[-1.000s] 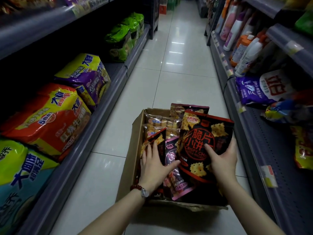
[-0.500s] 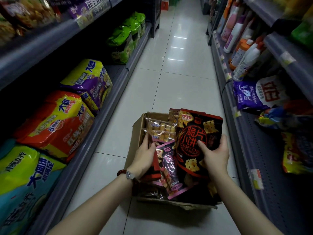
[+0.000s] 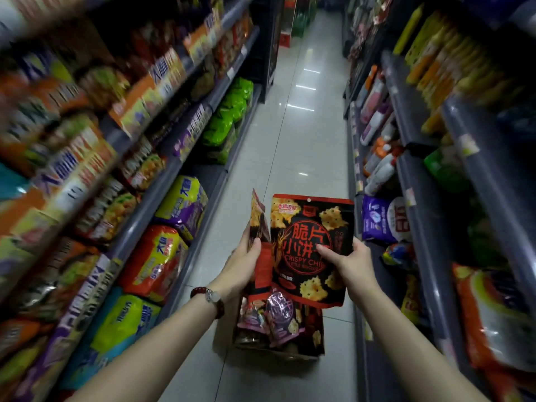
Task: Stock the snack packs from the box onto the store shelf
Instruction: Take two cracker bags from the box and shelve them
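Both packs (image 3: 311, 250) stand upright, long axis vertical, tops up.

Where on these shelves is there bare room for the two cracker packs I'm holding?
One dark bare stretch shows on the low left shelf, between the purple-yellow bag and the green bags. The upper left shelves look packed but blurred. The box on the floor is full.

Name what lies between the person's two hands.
In the head view, two snack packs: the left hand holds a pack seen edge-on, the right hand a black and red biscuit pack facing the camera.
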Action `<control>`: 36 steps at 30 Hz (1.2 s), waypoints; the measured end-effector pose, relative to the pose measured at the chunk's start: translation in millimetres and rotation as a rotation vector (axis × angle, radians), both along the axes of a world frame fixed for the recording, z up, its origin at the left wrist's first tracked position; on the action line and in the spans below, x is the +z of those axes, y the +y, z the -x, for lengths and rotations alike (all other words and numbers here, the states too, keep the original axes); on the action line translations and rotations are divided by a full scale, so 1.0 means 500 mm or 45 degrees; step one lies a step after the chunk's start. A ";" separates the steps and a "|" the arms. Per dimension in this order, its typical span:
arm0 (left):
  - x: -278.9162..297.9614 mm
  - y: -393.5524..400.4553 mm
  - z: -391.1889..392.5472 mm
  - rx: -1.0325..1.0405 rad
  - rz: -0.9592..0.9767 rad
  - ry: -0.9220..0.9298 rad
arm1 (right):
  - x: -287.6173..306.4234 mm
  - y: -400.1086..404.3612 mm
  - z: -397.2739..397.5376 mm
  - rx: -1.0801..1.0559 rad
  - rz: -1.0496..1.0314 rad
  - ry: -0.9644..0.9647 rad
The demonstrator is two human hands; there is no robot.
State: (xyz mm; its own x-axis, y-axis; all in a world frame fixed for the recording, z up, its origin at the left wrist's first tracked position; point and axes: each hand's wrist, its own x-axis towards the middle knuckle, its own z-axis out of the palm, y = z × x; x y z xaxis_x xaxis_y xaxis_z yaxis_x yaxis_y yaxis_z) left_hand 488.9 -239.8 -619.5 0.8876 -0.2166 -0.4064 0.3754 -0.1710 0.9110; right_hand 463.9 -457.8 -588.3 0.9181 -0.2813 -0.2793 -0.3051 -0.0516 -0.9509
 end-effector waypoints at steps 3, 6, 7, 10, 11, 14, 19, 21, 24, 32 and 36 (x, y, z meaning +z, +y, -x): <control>0.170 0.022 -0.018 0.015 0.052 -0.046 | 0.164 0.013 -0.021 0.060 -0.029 -0.013; 0.332 0.049 -0.038 0.077 0.126 -0.094 | 0.318 0.029 -0.043 0.092 -0.033 -0.054; 0.382 0.058 -0.044 0.108 0.160 -0.098 | 0.369 0.036 -0.050 0.099 -0.034 -0.076; 0.525 0.085 -0.054 0.167 0.233 -0.152 | 0.513 0.059 -0.068 0.105 -0.058 -0.159; 0.571 0.094 -0.055 0.184 0.230 -0.196 | 0.555 0.066 -0.074 0.109 -0.065 -0.180; 0.695 0.122 -0.053 0.163 0.131 -0.348 | 0.669 0.092 -0.084 0.128 -0.092 -0.256; 0.832 0.173 -0.048 0.260 0.029 -0.470 | 0.806 0.122 -0.100 0.197 -0.155 -0.363; 0.877 0.194 -0.032 0.335 0.054 -0.494 | 0.844 0.128 -0.111 0.255 -0.195 -0.396; 0.931 0.222 0.004 0.484 0.114 -0.482 | 0.889 0.141 -0.124 0.351 -0.257 -0.410; 1.020 0.276 0.118 0.871 0.128 -0.479 | 0.977 0.206 -0.167 0.726 -0.393 -0.489; 1.042 0.294 0.200 1.058 0.148 -0.561 | 1.003 0.267 -0.174 0.879 -0.438 -0.529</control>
State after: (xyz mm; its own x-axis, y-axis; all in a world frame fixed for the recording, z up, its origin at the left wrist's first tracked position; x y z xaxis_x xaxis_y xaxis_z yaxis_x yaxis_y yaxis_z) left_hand 389.0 -92.9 -98.7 0.8442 0.5358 -0.0137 -0.0454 0.0969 0.9943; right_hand 550.9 -324.3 -86.7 0.8983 0.4135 0.1485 0.0632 0.2129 -0.9750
